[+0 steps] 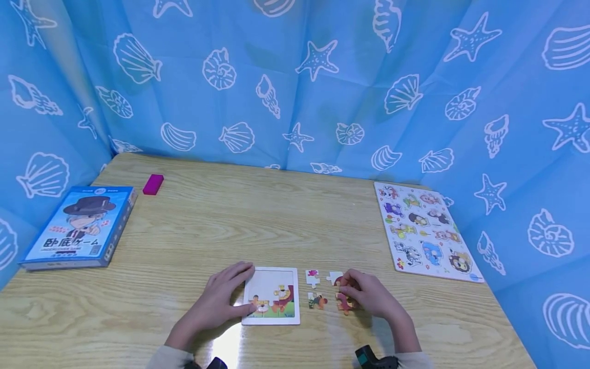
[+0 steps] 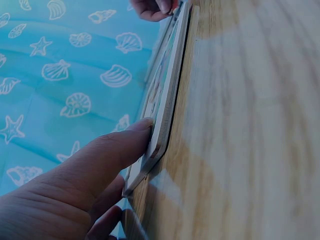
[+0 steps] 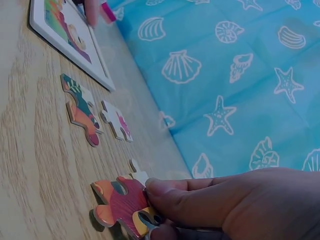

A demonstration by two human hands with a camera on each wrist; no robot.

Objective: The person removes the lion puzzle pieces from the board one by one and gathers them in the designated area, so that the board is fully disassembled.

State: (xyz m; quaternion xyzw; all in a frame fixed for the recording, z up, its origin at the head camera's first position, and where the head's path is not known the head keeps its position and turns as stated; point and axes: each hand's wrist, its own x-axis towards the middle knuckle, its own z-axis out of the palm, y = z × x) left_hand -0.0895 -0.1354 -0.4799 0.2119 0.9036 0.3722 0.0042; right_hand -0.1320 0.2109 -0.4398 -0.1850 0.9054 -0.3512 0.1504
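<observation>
My left hand [image 1: 226, 294] holds the white-rimmed puzzle tray [image 1: 271, 321] by its left side, the thumb lying over the rim. Joined pieces with a cartoon animal picture [image 1: 282, 300] fill the tray's lower part; its upper part shows bare white. Right of the tray, my right hand [image 1: 371, 292] pinches a dark red puzzle piece [image 3: 122, 202] between thumb and finger, close over the table. The fingers hide part of that piece. A white piece with a dark red patch [image 1: 335, 277] lies just beyond it. Between tray and hand lie a pink-and-white piece [image 1: 312, 277] and an orange-and-green piece [image 1: 317, 301].
A blue game box [image 1: 78, 225] lies at the table's left edge, with a small magenta block [image 1: 153, 184] behind it. On the right lies an animal puzzle board [image 1: 426, 233]. A blue shell-patterned curtain [image 1: 286, 87] hangs around the wooden table [image 1: 258, 210].
</observation>
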